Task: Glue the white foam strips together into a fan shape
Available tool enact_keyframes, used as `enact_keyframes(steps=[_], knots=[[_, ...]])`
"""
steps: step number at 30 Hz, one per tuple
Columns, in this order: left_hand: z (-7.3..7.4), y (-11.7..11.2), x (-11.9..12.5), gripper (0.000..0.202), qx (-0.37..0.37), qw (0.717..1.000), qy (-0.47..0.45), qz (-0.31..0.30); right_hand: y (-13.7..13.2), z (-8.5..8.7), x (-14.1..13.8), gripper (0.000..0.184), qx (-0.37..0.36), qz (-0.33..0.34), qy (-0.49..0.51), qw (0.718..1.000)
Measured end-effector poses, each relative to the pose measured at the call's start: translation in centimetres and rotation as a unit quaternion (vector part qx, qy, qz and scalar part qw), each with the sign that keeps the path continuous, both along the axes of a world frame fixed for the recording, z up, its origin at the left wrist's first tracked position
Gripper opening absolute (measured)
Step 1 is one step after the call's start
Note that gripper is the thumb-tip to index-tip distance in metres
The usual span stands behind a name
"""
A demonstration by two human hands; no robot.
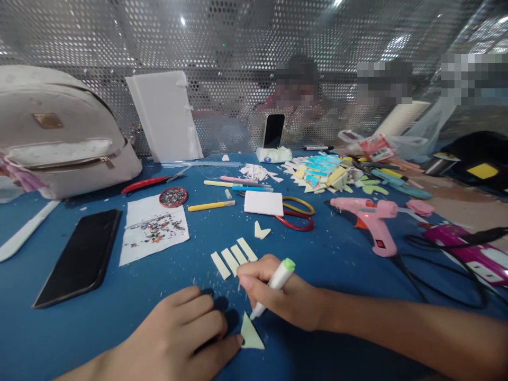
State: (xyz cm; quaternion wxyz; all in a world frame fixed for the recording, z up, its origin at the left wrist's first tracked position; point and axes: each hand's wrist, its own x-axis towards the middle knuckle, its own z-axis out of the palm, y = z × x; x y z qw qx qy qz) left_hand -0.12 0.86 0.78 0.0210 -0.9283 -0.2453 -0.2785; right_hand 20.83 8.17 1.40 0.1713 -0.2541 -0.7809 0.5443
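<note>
My right hand [273, 293] is closed around a white marker with a green cap [278, 280], its tip touching a small pale triangular foam piece [251, 334] on the blue table. My left hand [186, 330] lies beside it with fingers curled, the fingertips pressing the triangle's left edge. Just beyond my hands lie several pale foam strips [233, 257] in a row and a small heart-like cut piece [261, 230].
A black phone [81, 255] and a white paper with glitter bits [154, 230] lie at left, a beige bag [59, 137] behind. A pink glue gun [371, 216] with cables is at right. Scissors [297, 214], markers, a white foam block [264, 202] and coloured scraps fill the middle. People sit beyond the mesh.
</note>
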Motion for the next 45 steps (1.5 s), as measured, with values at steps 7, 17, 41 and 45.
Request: enact_keyframes(steps=[7, 17, 41, 45], knots=[[0.6, -0.3, -0.3, 0.034, 0.007, 1.0, -0.013, -0.019, -0.2, 0.1, -0.1, 0.028, -0.014, -0.044, 0.013, 0.999], [0.5, -0.4, -0.3, 0.027, 0.01, 0.998, 0.051, -0.029, 0.0, 0.1, 0.3, 0.04, 0.027, 0.078, 0.02, 0.996], [-0.3, -0.6, -0.2, 0.015, -0.002, 0.999, 0.024, -0.023, -0.1, 0.3, 0.1, 0.029, 0.012, 0.034, -0.016, 0.999], [-0.1, -0.5, -0.1, 0.017, -0.013, 0.999, 0.021, -0.029, 0.0, -0.3, 0.4, 0.044, -0.005, 0.082, -0.001, 0.997]])
